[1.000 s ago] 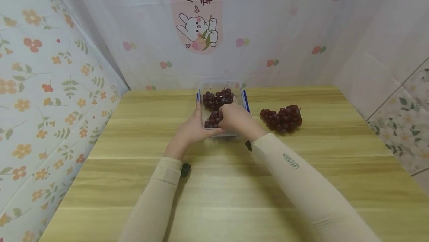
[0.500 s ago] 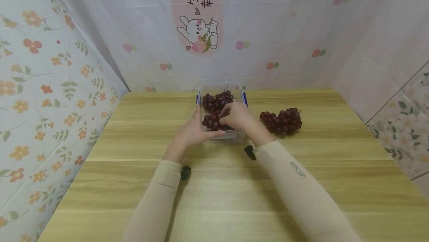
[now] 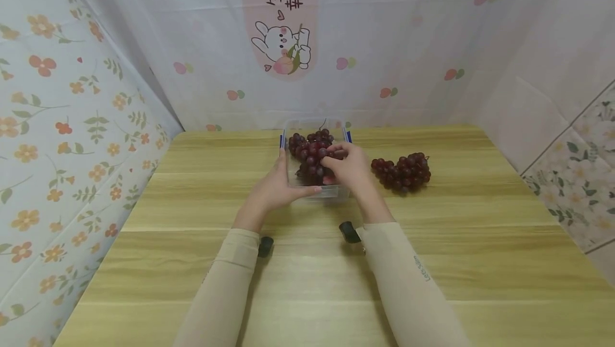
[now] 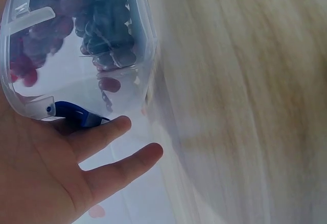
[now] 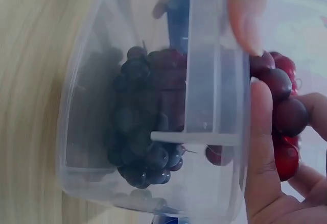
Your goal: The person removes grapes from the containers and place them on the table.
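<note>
A clear plastic box with blue side clips holds dark red grapes. My right hand reaches over the box's right side, its thumb and fingers pinching a bunch of grapes. In the right wrist view, several held grapes show above the rim, while other grapes lie lower behind the cloudy wall. My left hand rests against the box's near left corner, thumb along the front wall. Its fingers extend straight beside a blue clip in the left wrist view. Part of the held bunch is hidden by my fingers.
Another bunch of grapes lies on the wooden table to the right of the box. Behind the table's far edge hangs a white patterned curtain. A floral cloth covers the left side.
My right hand has raised the front bunch within the box and turned so its fingers point left. My left hand has kept its place at the corner.
</note>
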A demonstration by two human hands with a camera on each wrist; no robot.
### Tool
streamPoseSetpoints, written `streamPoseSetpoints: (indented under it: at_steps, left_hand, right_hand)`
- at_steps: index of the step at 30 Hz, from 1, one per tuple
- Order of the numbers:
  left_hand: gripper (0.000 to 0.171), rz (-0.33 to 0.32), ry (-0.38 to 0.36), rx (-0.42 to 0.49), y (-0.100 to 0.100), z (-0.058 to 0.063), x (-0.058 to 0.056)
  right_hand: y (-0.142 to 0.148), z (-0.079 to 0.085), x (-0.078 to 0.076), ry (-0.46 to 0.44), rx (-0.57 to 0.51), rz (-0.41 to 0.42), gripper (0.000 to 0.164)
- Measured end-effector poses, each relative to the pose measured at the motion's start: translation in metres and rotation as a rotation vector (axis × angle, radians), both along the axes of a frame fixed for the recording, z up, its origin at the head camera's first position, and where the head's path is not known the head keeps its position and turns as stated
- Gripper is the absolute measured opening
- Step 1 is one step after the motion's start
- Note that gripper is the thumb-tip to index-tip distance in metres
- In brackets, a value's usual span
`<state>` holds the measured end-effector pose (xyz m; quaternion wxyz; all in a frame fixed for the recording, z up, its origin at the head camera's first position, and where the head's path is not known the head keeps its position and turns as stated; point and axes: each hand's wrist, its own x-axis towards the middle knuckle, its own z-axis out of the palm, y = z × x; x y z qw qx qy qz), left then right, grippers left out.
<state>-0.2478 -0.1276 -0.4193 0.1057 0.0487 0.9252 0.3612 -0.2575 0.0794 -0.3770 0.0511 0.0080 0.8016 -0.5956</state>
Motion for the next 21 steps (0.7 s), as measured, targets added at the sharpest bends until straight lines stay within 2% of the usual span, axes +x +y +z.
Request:
streamPoseSetpoints:
  at_steps: [3, 9, 21]
  left_hand:
    - [0.155, 0.0, 0.0, 0.003, 0.0, 0.0, 0.0]
    - [0.156, 0.003, -0.005, 0.015, 0.001, 0.0, -0.001]
    - [0.154, 0.0, -0.014, 0.007, 0.001, 0.003, 0.0]
  right_hand:
    - [0.0, 0.002, 0.005, 0.02, -0.096, -0.029, 0.036]
    - [0.002, 0.006, 0.013, 0.063, -0.19, -0.055, 0.035]
    - [0.019, -0.001, 0.014, 0.118, -0.232, -0.113, 0.033]
